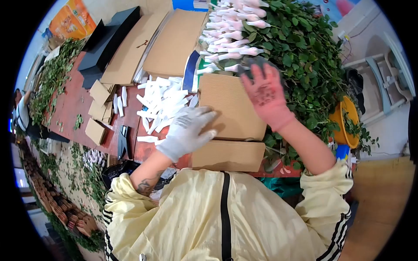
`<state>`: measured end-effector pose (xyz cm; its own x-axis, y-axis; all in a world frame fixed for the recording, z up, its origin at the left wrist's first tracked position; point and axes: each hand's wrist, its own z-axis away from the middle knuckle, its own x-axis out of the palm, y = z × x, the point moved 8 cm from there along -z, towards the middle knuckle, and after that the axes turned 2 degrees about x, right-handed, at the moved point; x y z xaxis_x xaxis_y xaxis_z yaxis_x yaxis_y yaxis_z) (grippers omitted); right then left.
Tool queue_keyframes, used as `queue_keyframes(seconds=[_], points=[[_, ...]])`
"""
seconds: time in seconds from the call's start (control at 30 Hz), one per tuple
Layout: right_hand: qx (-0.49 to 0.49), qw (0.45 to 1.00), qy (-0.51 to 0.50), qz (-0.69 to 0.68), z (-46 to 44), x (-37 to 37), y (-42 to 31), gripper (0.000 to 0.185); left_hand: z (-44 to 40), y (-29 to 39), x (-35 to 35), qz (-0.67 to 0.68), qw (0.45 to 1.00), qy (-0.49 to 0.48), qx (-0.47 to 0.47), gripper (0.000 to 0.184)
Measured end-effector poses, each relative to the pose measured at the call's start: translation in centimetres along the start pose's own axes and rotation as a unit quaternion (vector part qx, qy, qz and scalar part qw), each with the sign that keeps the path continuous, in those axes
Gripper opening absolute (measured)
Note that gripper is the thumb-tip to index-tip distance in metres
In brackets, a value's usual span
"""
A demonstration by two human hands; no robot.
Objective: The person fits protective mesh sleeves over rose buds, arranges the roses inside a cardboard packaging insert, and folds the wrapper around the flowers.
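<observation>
In front of me lies a creased sheet of corrugated cardboard (228, 102), its lower flap reaching the table's near edge. My left hand (187, 130), in a white-grey glove, rests with fingers stretched out over the sheet's left side. At the upper right corner is my right hand (264, 89), in a pink glove with dark grey fingertips. Its fingers are spread, close to the lowest of the flower buds in white net sleeves (228, 45). Leafy green stems (300, 56) run right from these buds. Loose white sleeves (159, 98) are heaped left of the cardboard.
A black stapler (124, 142) and small cardboard pieces (99, 115) lie on the red table (69, 115). Flat cardboard sheets (174, 41) and a black folded box (109, 45) are farther back. A yellow bucket (346, 122) stands right. Another person (26, 113) appears far left.
</observation>
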<state>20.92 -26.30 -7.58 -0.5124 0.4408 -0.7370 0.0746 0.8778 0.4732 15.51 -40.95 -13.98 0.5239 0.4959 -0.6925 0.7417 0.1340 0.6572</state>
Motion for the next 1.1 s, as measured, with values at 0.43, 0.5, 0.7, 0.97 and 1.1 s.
queue_keyframes(seconds=[0.43,0.5,0.7,0.97,1.1], points=[[-0.187,0.892,-0.288,-0.294,5.6,12.3,-9.1,0.056,1.3,-2.1,7.9,-0.244,0.940,-0.226,-0.080,0.079],[-0.149,0.888,-0.296,-0.320,5.1,13.1,-9.0,0.055,1.4,-2.3,8.0,-0.205,0.947,-0.231,-0.089,0.080],[-0.129,0.881,-0.341,-0.301,5.4,16.2,-12.3,0.070,3.3,-4.7,7.3,-0.115,0.974,-0.172,-0.094,0.071],[-0.078,0.843,-0.450,-0.285,7.8,16.1,-10.2,0.073,13.4,-17.6,-11.9,-0.358,0.827,0.077,-0.427,0.065],[-0.083,0.847,-0.457,-0.258,7.7,16.6,-10.5,0.074,25.6,-23.3,-11.6,-0.261,0.682,0.032,-0.682,0.075]])
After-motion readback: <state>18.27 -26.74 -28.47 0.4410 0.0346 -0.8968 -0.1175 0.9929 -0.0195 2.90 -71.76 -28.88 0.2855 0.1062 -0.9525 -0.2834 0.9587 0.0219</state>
